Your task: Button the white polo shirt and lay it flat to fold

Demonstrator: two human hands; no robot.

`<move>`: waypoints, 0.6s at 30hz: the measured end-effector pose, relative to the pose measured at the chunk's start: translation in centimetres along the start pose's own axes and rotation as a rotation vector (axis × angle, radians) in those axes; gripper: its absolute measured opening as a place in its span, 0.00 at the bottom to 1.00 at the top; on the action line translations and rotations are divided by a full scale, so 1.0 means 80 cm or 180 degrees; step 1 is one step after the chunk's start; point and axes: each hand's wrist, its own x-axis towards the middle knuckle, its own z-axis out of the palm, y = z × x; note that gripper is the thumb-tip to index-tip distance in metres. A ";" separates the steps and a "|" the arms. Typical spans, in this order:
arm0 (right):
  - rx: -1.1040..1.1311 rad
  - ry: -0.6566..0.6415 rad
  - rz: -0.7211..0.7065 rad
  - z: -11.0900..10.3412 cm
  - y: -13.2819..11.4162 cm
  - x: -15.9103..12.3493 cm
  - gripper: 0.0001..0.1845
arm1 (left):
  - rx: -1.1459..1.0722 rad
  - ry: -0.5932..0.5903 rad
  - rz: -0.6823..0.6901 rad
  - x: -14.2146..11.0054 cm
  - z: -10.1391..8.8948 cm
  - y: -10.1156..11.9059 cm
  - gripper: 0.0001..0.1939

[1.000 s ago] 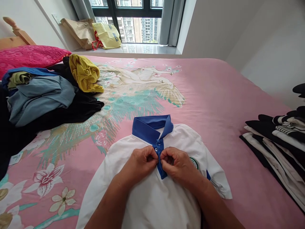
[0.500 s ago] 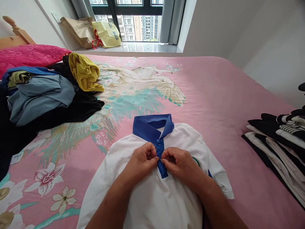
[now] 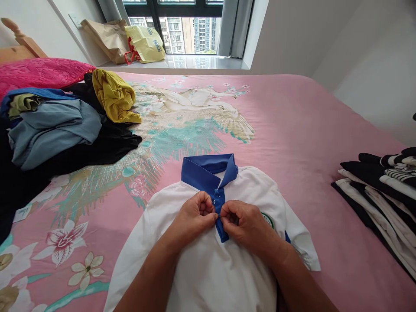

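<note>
A white polo shirt (image 3: pixel 208 273) with a blue collar (image 3: pixel 204 169) lies face up on the pink bedspread (image 3: pixel 292 125) in front of me. My left hand (image 3: pixel 195 216) and my right hand (image 3: pixel 242 223) meet at the blue button placket (image 3: pixel 219 203). Both hands are closed in a pinch on the placket's two edges, just below a fastened button. A round green badge (image 3: pixel 268 220) shows on the shirt's chest beside my right hand.
A heap of loose clothes, black, grey-blue (image 3: pixel 52 130) and mustard yellow (image 3: pixel 113 95), lies at the left by a magenta pillow (image 3: pixel 35 73). Folded black-and-white striped garments (image 3: pixel 380 190) are stacked at the right edge. Paper bags (image 3: pixel 130 41) sit on the window sill.
Both hands have stayed pinched on the placket, shifting only slightly. The view has tilted a little.
</note>
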 end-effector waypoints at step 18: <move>0.0276 -0.0147 0.0244 -0.008 0.000 -0.001 0.04 | -0.0411 -0.0047 -0.0082 0.000 0.000 0.004 0.14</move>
